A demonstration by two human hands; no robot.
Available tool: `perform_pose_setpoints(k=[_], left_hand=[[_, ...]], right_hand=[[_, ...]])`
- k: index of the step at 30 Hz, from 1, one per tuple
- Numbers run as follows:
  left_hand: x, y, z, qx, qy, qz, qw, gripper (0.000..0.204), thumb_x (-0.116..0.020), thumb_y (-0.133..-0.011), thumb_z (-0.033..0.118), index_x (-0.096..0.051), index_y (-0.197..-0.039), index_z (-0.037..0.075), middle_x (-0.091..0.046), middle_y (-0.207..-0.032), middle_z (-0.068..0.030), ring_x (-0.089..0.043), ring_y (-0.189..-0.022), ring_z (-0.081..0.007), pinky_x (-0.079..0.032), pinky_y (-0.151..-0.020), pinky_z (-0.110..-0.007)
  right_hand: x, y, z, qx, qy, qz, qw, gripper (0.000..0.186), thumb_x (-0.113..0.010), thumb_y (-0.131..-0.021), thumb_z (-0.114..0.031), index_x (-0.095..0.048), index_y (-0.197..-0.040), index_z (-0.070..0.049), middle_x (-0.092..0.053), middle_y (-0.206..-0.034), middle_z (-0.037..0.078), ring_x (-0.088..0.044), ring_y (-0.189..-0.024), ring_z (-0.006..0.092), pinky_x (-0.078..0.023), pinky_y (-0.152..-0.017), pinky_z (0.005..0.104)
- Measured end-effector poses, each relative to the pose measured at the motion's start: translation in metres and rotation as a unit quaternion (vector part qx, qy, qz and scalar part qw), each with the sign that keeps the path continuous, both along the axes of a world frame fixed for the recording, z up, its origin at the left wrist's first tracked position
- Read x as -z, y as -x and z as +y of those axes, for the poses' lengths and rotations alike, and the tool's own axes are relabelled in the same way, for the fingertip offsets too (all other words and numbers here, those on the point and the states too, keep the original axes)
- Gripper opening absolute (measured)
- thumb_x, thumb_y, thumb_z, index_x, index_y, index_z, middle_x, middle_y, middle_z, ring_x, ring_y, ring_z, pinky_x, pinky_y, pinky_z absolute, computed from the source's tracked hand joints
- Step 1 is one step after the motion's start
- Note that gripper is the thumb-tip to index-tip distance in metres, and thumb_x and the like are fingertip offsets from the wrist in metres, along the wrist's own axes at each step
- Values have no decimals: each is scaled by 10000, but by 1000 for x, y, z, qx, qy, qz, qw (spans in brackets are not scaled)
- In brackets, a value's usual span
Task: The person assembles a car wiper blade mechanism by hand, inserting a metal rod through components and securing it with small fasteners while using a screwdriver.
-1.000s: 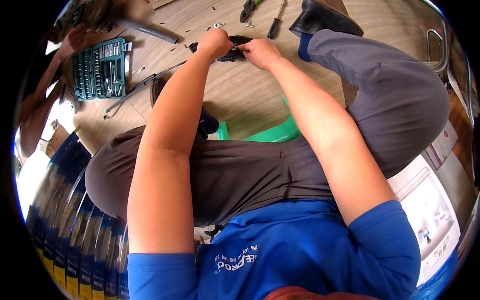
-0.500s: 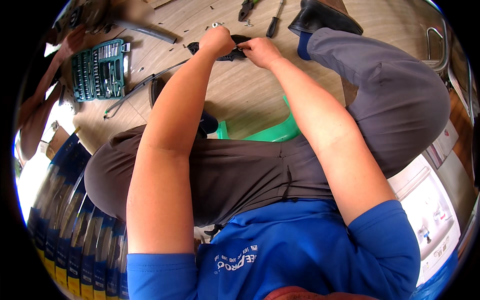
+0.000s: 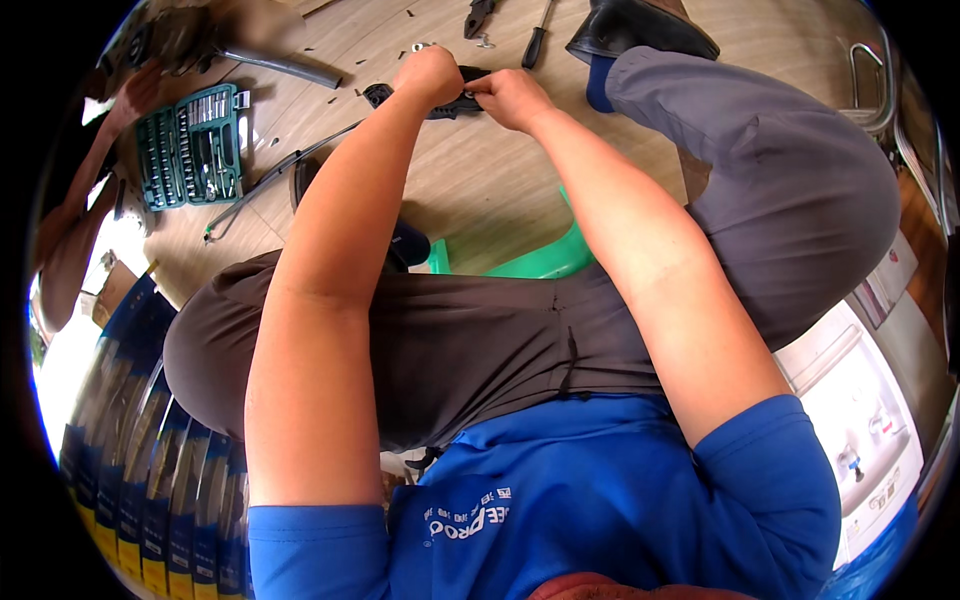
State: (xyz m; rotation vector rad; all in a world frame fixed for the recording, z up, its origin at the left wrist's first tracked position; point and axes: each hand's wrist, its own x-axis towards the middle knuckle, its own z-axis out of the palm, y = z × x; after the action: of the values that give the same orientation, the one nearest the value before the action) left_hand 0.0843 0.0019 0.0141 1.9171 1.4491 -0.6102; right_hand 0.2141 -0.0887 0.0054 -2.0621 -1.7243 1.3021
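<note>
Both my arms stretch forward to a black plastic part lying on the floor. My left hand is closed over its far left side, its fingers mostly turned away from view. On the right side of the part, my right hand pinches with thumb and forefinger at a small metallic piece, too small to name. A thin black cable runs from near the part toward the lower left.
Beyond my hands lie pliers and a screwdriver. An open green socket set sits at the left, near another person's hand. A green plastic stool stands between my legs. Blue-and-yellow packages line the lower left.
The whole view has shifted slightly, so the floor things appear a little higher and further left. Both hands stay at the black part, with the right fingers slightly repositioned.
</note>
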Motion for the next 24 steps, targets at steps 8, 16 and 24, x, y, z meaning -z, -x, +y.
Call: perform_pose_setpoints(k=[8, 16, 24], left_hand=[[0, -4, 0, -1, 10, 7, 1000, 289, -620, -805, 132, -685, -1061, 14, -663, -1125, -191, -641, -1051, -330, -536, -846, -396], [15, 8, -1, -10, -46, -37, 998, 352, -735, -761, 292, -714, -948, -6, -683, -998, -215, -664, -927, -363, -533, -797, -418], [20, 10, -1, -37, -63, -27, 997, 355, -678, -779, 288, -709, -940, -26, -678, -1007, -233, -660, -948, -375, -530, -813, -424]], right_hand=[[5, -3, -2, 12, 0, 9, 1000, 274, -592, -843, -220, -721, -1083, -246, -690, -1039, 86, -650, -970, 279, -517, -871, 374], [8, 0, -1, 12, 3, 5, 1000, 290, -587, -836, -214, -719, -1093, -234, -689, -1054, 92, -650, -983, 275, -511, -887, 378], [1, 4, 1, 6, 11, 3, 1000, 291, -590, -838, -211, -716, -1099, -233, -685, -1079, 88, -646, -1004, 266, -504, -914, 363]])
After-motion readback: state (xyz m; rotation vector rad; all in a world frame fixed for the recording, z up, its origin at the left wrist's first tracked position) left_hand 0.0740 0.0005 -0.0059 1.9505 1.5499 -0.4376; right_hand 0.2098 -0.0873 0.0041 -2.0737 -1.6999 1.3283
